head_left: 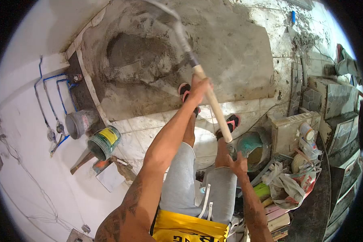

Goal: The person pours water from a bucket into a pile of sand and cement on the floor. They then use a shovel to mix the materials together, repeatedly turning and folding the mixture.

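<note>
A long-handled shovel [215, 103] slants across the middle of the view, its metal end blurred and partly cut off at the top edge. My left hand [201, 86] is wrapped round the upper part of the wooden shaft, near the metal socket. Lower down, my right hand [238, 164] grips the dark handle end. Wet grey mortar [234, 52] lies spread over a sheet on the floor beyond my feet, with a darker, wetter hollow left of the shovel.
Two buckets, one grey [80, 123] and one green [104, 142], stand at the left by blue wall pipes [52, 76]. A teal-lined bucket [252, 145] is by my right foot. Boxes [290, 129], bags [288, 187] and stacked tiles [343, 137] crowd the right. A trowel [293, 26] lies upper right.
</note>
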{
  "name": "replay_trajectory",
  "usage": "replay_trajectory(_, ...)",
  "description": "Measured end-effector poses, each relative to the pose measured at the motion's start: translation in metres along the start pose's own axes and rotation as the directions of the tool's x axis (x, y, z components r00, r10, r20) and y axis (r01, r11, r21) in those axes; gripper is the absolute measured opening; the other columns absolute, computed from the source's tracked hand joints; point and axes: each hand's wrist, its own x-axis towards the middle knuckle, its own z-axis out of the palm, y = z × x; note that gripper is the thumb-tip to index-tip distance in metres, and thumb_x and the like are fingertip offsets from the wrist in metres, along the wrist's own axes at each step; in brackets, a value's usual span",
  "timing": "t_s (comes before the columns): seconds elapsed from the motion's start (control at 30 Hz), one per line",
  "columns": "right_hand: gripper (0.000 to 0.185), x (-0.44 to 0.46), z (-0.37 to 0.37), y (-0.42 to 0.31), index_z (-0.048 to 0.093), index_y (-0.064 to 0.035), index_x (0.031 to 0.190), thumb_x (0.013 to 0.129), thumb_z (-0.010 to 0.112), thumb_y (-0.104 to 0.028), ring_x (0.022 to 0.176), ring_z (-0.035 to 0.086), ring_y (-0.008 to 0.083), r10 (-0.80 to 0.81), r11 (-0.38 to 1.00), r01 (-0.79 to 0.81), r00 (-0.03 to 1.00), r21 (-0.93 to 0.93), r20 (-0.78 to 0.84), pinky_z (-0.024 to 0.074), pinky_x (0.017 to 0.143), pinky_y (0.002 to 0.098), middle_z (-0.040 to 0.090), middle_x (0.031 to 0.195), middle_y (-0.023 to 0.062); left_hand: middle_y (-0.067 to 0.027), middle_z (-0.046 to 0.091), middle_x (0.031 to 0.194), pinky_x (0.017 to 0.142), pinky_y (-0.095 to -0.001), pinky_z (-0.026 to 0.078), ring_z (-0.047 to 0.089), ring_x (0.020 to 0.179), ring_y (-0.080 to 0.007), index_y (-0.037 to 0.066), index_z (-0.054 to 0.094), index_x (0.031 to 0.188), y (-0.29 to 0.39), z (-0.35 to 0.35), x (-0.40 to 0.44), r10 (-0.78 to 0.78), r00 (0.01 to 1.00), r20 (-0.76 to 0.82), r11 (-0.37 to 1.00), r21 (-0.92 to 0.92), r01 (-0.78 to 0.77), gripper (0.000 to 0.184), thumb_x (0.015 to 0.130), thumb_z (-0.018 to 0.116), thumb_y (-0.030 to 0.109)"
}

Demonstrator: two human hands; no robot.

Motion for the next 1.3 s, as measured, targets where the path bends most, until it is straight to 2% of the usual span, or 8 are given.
replay_trajectory(0.23,0.047,0.039,0.024,0.033,0.061,0.0017,0.1,0.077,0.071,-0.038,0.079,0.062,0.0466,0.182,0.967,-0.182,0.983,0.18,0.017,0.0492,0.065,0.049,0.063,0.079,0.0291,-0.0209,0.055,0.091,0.064,-0.039,0.053,0.063,0.076,-0.0284,-0.003,0.03,0.11,-0.075,0.079,0.085,-0.044,0.995,0.088,0.855,0.519,-0.008,0.045,0.08,0.061,0.008)
replay_trajectory(0.43,0.047,0.068,0.09,0.039,0.063,0.0011,0.097,0.077,0.07,-0.041,0.074,0.064,0.045,0.339,0.903,-0.35,0.937,0.248,0.089,0.05,0.064,0.0482,0.064,0.077,0.0262,-0.0225,0.056,0.092,0.068,-0.0391,0.053,0.064,0.078,-0.0316,-0.007,0.026,0.113,-0.166,0.068,0.141,-0.009,0.995,0.099,0.695,0.716,-0.066,0.051,0.082,0.063,0.01)
replay_trajectory(0.6,0.046,0.091,0.177,0.039,0.062,0.0015,0.094,0.079,0.068,-0.041,0.062,0.063,0.0428,0.04,0.996,-0.034,0.997,0.088,-0.059,0.0495,0.058,0.048,0.06,0.061,0.0236,-0.0168,0.056,0.09,0.067,-0.0358,0.052,0.062,0.079,-0.0239,-0.007,0.026,0.115,-0.147,0.017,0.132,-0.112,0.983,0.147,0.772,0.636,-0.008,0.049,0.085,0.062,0.009)
replay_trajectory(0.93,0.041,0.091,0.155,-0.003,0.053,0.0021,0.084,0.079,0.07,-0.035,0.055,0.061,0.0432,0.037,0.984,-0.042,0.999,0.174,0.036,0.0477,0.05,0.0482,0.058,0.057,0.0245,-0.0102,0.052,0.092,0.065,-0.0342,0.052,0.059,0.075,-0.0193,0.002,0.035,0.113,-0.111,-0.052,0.115,-0.116,0.987,0.109,0.919,0.389,0.065,0.033,0.089,0.058,0.007)
replay_trajectory(1.03,0.041,0.075,0.119,-0.018,0.058,0.0026,0.085,0.078,0.07,-0.036,0.066,0.059,0.0445,0.062,0.983,-0.066,0.998,0.169,0.028,0.0477,0.06,0.0487,0.059,0.065,0.0254,-0.01,0.05,0.094,0.065,-0.0343,0.052,0.058,0.075,-0.0188,0.003,0.035,0.111,-0.096,-0.042,0.104,-0.125,0.987,0.099,0.925,0.37,0.08,0.032,0.089,0.057,0.006)
replay_trajectory(1.13,0.046,0.053,0.095,-0.023,0.06,0.0078,0.097,0.08,0.068,-0.034,0.095,0.056,0.0463,0.27,0.92,-0.336,0.917,0.203,0.295,0.0453,0.083,0.0474,0.06,0.092,0.0306,-0.0103,0.051,0.093,0.062,-0.0346,0.052,0.059,0.074,-0.0189,0.002,0.035,0.108,-0.075,-0.026,0.086,-0.1,0.99,0.095,0.937,0.345,0.062,0.03,0.088,0.057,0.005)
replay_trajectory(1.23,0.049,0.023,0.098,-0.017,0.059,0.0093,0.101,0.08,0.069,-0.034,0.102,0.056,0.0452,0.014,0.973,-0.011,1.0,0.231,-0.013,0.044,0.088,0.0465,0.059,0.103,0.0321,-0.0111,0.052,0.093,0.062,-0.0354,0.054,0.06,0.075,-0.0206,0.001,0.037,0.107,-0.053,-0.018,0.058,-0.113,0.992,0.058,0.939,0.334,0.088,0.03,0.088,0.059,0.009)
replay_trajectory(1.3,0.049,0.015,0.077,-0.031,0.059,0.0105,0.102,0.079,0.07,-0.031,0.106,0.056,0.0433,0.116,0.953,-0.156,0.98,0.258,0.162,0.0438,0.089,0.0459,0.056,0.112,0.0322,-0.0115,0.052,0.094,0.063,-0.0357,0.055,0.061,0.076,-0.0213,0.001,0.038,0.107,-0.043,-0.018,0.041,-0.118,0.992,0.038,0.941,0.325,0.1,0.031,0.088,0.06,0.011)
